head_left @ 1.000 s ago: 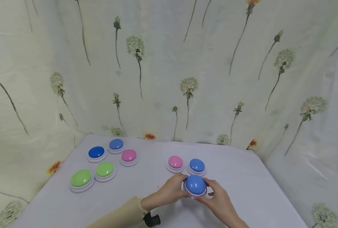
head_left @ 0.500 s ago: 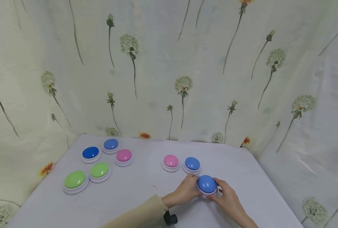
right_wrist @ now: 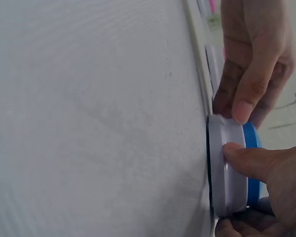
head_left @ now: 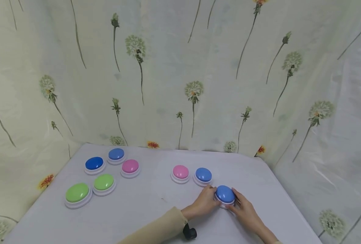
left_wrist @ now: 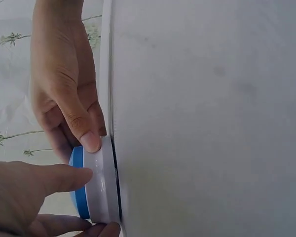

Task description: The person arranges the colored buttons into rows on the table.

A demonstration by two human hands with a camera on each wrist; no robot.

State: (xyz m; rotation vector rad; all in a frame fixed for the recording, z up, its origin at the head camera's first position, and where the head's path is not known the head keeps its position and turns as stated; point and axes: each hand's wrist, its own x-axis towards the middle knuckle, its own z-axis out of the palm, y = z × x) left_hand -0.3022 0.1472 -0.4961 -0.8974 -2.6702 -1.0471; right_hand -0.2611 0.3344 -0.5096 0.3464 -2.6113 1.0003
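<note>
A blue push button with a white round base is gripped between both hands at the right of the table. My left hand pinches its left side, and my right hand pinches the right side. In the left wrist view, both thumbs press on the white base, whose underside lies right at the tabletop. The right wrist view shows the same base held upright, dome up. Just behind it stand another blue button and a pink button.
On the left of the white table stand two green buttons, a dark blue button, a lighter blue button and a pink button. A flower-printed curtain encloses the table's back and sides.
Both hands have carried the blue button to the right, away from the pink and blue pair, and it now sits lower against the table. The view has turned slightly right.
</note>
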